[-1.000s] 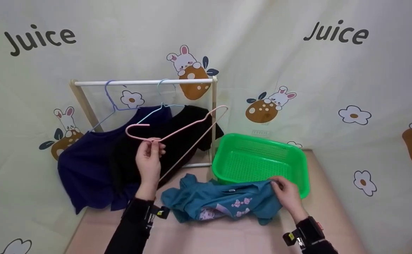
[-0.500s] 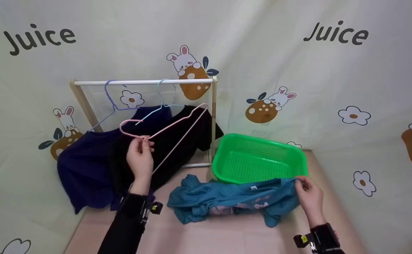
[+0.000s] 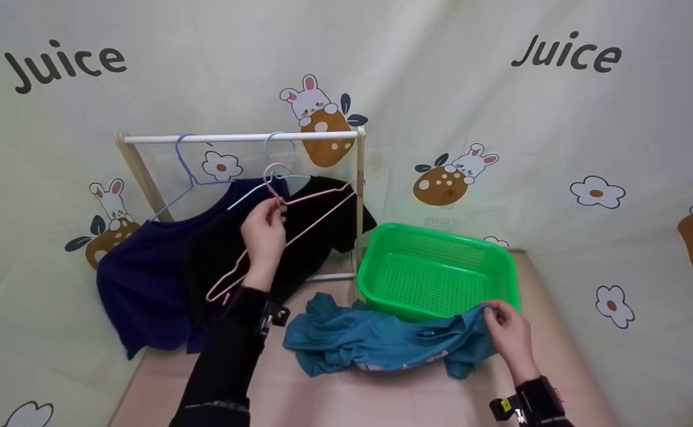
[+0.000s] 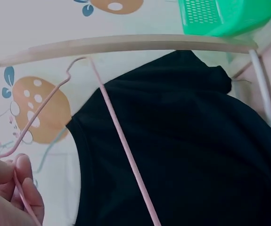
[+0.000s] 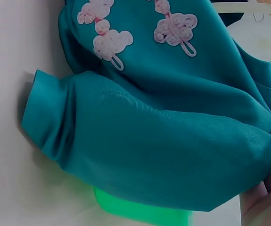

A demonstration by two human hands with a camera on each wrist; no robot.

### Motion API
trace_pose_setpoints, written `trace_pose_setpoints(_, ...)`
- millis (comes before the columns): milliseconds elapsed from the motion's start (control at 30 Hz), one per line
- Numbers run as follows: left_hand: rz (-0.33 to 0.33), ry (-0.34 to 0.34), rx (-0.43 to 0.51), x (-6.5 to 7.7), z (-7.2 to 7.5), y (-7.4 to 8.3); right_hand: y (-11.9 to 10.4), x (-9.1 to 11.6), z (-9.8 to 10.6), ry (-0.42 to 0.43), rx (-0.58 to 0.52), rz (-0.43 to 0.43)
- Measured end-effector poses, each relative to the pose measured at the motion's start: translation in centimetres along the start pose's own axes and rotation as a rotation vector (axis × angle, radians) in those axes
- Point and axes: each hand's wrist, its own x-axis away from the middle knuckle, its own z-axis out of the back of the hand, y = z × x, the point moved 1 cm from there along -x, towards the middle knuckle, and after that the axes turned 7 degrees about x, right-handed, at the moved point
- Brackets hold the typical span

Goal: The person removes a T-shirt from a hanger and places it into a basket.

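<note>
Fingers [image 4: 31, 194] curled: left hand [image 3: 264, 234] pinches pink hanger [image 4: 121, 135], right hand [image 3: 511, 337] teal shirt [image 3: 376, 341].

From before the rack [image 3: 233, 138], head view looks down; left wrist's faces it closer, right's crowds teal shirt [image 5: 140, 150]; all catch the basket [image 3: 441, 279]

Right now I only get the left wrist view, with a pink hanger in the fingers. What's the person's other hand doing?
Observer: The right hand is pinching the teal shirt.

Visitor: And what hangs on the rack besides the black shirt I can see?

Observer: A navy shirt, on a blue-purple hanger.

Visitor: Is the teal one plain?

Observer: No, the right wrist view shows pale pink prints on it.
</note>
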Motion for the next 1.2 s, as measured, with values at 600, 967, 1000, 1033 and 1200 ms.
trace_pose_setpoints(600,0.106,-0.008,-0.070,-3.9,-4.0,4.0,0.6,1.1,-2.4,-0.078,0.011,0.016)
trace_pose_setpoints(967,0.101,-0.076,-0.198,-5.1,-5.2,4.8,0.3,1.8,-3.8,-0.107,-0.024,0.126)
trace_pose_setpoints(1000,0.103,-0.085,-0.208,-5.1,-5.2,4.8,0.3,1.9,-4.1,-0.125,-0.040,0.138)
trace_pose_setpoints(1033,0.104,-0.096,-0.217,-5.1,-5.3,4.7,0.2,2.0,-4.3,-0.147,-0.055,0.153)
trace_pose_setpoints(1200,0.132,-0.155,-0.266,-4.4,-5.4,3.9,-0.1,2.6,-5.5,-0.297,-0.063,0.219)
